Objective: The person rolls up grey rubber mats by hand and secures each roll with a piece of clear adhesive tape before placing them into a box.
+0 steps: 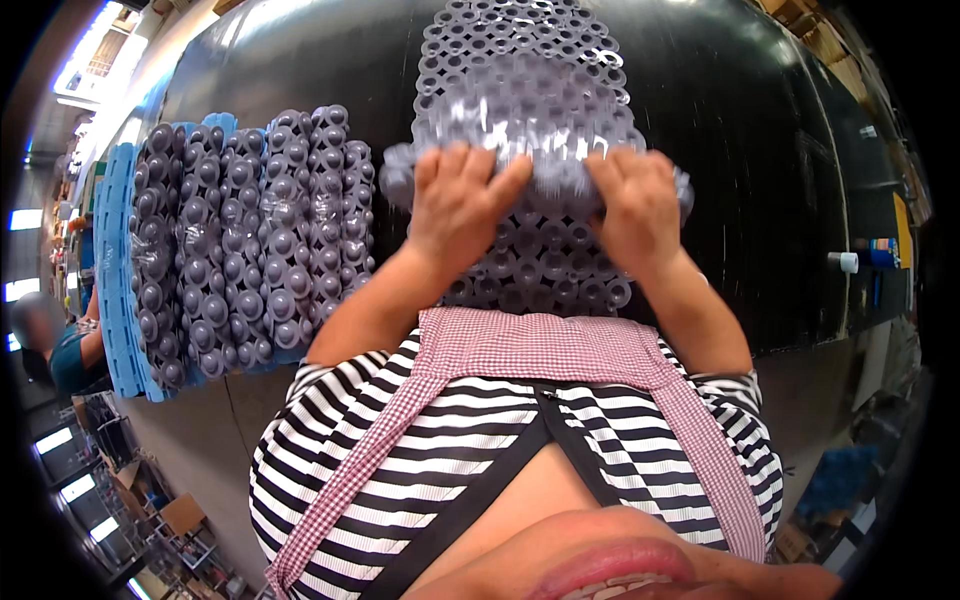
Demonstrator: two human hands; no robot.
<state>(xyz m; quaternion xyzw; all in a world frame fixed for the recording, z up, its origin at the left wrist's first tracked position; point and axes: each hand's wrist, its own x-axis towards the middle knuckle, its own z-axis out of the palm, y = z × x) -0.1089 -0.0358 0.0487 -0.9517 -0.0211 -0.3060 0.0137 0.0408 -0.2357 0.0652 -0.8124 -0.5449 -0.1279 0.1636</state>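
Note:
A grey bubbled plastic mat (520,45) lies lengthwise across the black table in front of me. A thick, shiny fold or roll of the same material (555,180) runs crosswise over it. My left hand (455,205) grips the left part of this roll, fingers curled over its far side and thumb pointing inward. On the right part, my right hand (640,205) is closed in the same way. Between the roll and my body, flat mat with round holes shows. The fingertips are partly hidden behind the roll.
Several rolled grey mats (285,210) stand side by side at the left, with blue plastic crates or trays (120,270) beside and under them. At the right of the black table (740,180) are a small white roll (848,262) and a blue item (882,252). Another person (75,350) is at the far left.

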